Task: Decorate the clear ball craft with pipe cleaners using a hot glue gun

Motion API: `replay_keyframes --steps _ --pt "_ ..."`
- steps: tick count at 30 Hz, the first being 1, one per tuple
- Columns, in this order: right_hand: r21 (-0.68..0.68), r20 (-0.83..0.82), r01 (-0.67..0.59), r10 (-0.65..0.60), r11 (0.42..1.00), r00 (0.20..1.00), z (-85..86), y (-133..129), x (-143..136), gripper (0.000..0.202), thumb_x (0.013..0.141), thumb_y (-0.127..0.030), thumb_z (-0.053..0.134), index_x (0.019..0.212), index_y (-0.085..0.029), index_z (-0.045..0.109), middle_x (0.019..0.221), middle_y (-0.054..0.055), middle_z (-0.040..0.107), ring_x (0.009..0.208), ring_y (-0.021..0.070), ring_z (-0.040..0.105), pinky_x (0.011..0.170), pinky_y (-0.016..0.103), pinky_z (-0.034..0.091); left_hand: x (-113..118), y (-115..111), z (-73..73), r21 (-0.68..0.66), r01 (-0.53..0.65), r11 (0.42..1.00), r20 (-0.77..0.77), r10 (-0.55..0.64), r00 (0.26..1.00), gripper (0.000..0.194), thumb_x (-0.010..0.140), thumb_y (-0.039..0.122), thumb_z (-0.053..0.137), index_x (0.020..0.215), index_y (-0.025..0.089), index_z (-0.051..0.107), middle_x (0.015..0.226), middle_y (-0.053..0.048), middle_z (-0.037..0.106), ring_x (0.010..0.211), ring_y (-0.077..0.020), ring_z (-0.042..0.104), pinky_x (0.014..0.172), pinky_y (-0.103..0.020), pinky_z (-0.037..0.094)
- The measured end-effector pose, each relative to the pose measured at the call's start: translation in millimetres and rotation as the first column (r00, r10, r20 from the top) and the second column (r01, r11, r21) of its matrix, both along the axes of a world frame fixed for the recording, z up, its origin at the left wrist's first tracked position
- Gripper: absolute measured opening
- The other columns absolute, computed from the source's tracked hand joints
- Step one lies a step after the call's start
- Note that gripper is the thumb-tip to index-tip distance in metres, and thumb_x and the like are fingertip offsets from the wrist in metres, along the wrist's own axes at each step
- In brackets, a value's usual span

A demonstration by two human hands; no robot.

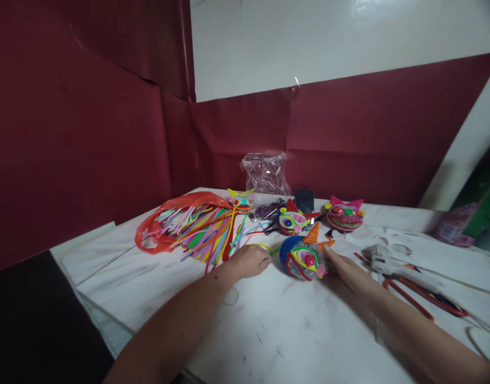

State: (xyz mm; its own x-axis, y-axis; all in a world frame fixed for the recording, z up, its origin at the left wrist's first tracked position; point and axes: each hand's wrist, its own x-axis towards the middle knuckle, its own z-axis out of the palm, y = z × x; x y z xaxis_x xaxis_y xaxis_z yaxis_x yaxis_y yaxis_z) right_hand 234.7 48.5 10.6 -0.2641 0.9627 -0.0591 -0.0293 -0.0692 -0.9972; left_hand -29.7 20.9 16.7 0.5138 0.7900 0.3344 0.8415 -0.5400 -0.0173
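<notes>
My right hand (pixel 344 266) grips the right side of a round craft animal head (pixel 302 261), made of coiled fuzzy pipe cleaners with orange pointed ears, a blue back and a pink-centred eye. The head rests on or just above the white table. My left hand (pixel 251 261) is closed, with its fingers curled low over the table left of the head. A yellow-green pipe cleaner (pixel 268 247) curves just behind those fingers; whether they pinch anything is hidden. To the left, a fan of many-coloured pipe cleaners (pixel 213 229) spills from a red plastic bag (pixel 189 200).
Finished-looking heads stand behind: yellow-eared (pixel 241 201), red-eared (pixel 292 221) and pink-eared (pixel 344 213). A clear plastic bag (pixel 265 173) and a dark phone-like slab (pixel 304 200) sit at the back. On the right lie orange-handled pliers (pixel 428 296) and a glue gun (pixel 378 258).
</notes>
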Motion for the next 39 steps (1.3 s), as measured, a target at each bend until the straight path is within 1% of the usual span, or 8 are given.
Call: replay_keyframes --steps 11,18,21,24,27,29,31,39 --pt "0.058 -0.002 -0.028 0.028 0.998 1.0 -6.2 1.9 -1.2 0.05 0.067 -0.057 0.074 0.093 -0.015 0.069 0.086 0.01 0.074 0.078 0.025 0.068 0.068 0.033 0.055 -1.6 3.2 -3.8 -0.074 0.01 0.997 0.091 -0.003 0.996 0.027 0.089 0.026 0.045 0.075 0.018 0.066 0.084 -0.007 0.069 0.084 -0.0192 0.063 0.078 -0.03 0.045" --pt "0.086 -0.051 -0.068 0.073 0.994 0.996 -2.2 -5.7 -14.4 0.052 0.065 -0.061 0.073 0.088 -0.016 0.063 0.085 0.007 0.071 0.073 0.0173 0.064 0.063 0.026 0.049 -4.1 6.1 -1.6 -0.125 0.075 0.989 0.34 -0.028 0.94 0.021 0.083 0.024 0.05 0.068 0.018 0.063 0.073 -0.006 0.066 0.076 -0.0196 0.062 0.075 -0.031 0.045" --pt "0.105 -0.039 -0.043 0.048 0.994 0.998 -2.6 -4.5 -17.7 0.053 0.064 -0.063 0.072 0.086 -0.016 0.061 0.079 0.005 0.069 0.067 0.0157 0.062 0.06 0.026 0.047 -1.5 7.7 -0.9 -0.164 0.104 0.981 0.494 -0.009 0.869 0.024 0.088 0.031 0.044 0.082 0.017 0.063 0.078 -0.005 0.067 0.075 -0.0177 0.062 0.071 -0.029 0.048" --pt "0.136 -0.014 -0.021 0.024 0.991 1.0 -0.6 -4.7 -17.2 0.051 0.063 -0.062 0.074 0.078 -0.016 0.059 0.07 0.002 0.065 0.06 0.0131 0.057 0.055 0.024 0.043 9.5 4.4 -0.5 -0.208 0.157 0.965 0.629 0.008 0.778 0.035 0.082 0.034 0.055 0.113 0.016 0.054 0.102 -0.01 0.067 0.088 -0.0179 0.065 0.073 -0.028 0.05" --pt "0.169 -0.014 -0.04 0.043 0.985 0.999 3.0 -8.1 -17.2 0.051 0.062 -0.061 0.074 0.079 -0.015 0.06 0.073 0.002 0.066 0.064 0.0143 0.058 0.06 0.026 0.044 23.3 1.2 -3.4 -0.299 0.282 0.912 0.819 0.094 0.566 0.066 0.068 0.031 0.073 0.125 0.018 0.043 0.118 -0.013 0.061 0.1 -0.0218 0.063 0.082 -0.032 0.051" --pt "0.188 -0.028 -0.074 0.081 0.979 0.996 5.0 -10.7 -18.7 0.054 0.061 -0.06 0.076 0.087 -0.015 0.061 0.082 0.004 0.068 0.073 0.0168 0.061 0.068 0.028 0.047 28.4 2.7 -7.7 -0.341 0.38 0.86 0.894 0.172 0.414 0.07 0.064 0.031 0.076 0.124 0.019 0.043 0.119 -0.013 0.061 0.102 -0.0229 0.063 0.086 -0.035 0.05" --pt "0.219 -0.043 -0.124 0.136 0.968 0.99 6.2 -12.5 -21.0 0.059 0.057 -0.057 0.08 0.095 -0.015 0.062 0.091 0.006 0.069 0.083 0.0194 0.062 0.077 0.031 0.048 28.4 6.6 -12.3 -0.345 0.435 0.832 0.92 0.206 0.335 0.068 0.064 0.034 0.077 0.121 0.019 0.044 0.119 -0.012 0.061 0.104 -0.0232 0.062 0.088 -0.036 0.049" --pt "0.341 0.04 -0.088 0.08 0.936 0.996 7.8 -17.7 -27.7 0.06 0.056 -0.05 0.081 0.101 -0.018 0.059 0.101 0.008 0.069 0.096 0.0263 0.063 0.088 0.041 0.048 20.8 7.6 -3.3 -0.338 0.45 0.827 0.929 0.217 0.3 0.057 0.071 0.046 0.071 0.117 0.02 0.051 0.125 -0.012 0.06 0.117 -0.0254 0.055 0.098 -0.038 0.043"
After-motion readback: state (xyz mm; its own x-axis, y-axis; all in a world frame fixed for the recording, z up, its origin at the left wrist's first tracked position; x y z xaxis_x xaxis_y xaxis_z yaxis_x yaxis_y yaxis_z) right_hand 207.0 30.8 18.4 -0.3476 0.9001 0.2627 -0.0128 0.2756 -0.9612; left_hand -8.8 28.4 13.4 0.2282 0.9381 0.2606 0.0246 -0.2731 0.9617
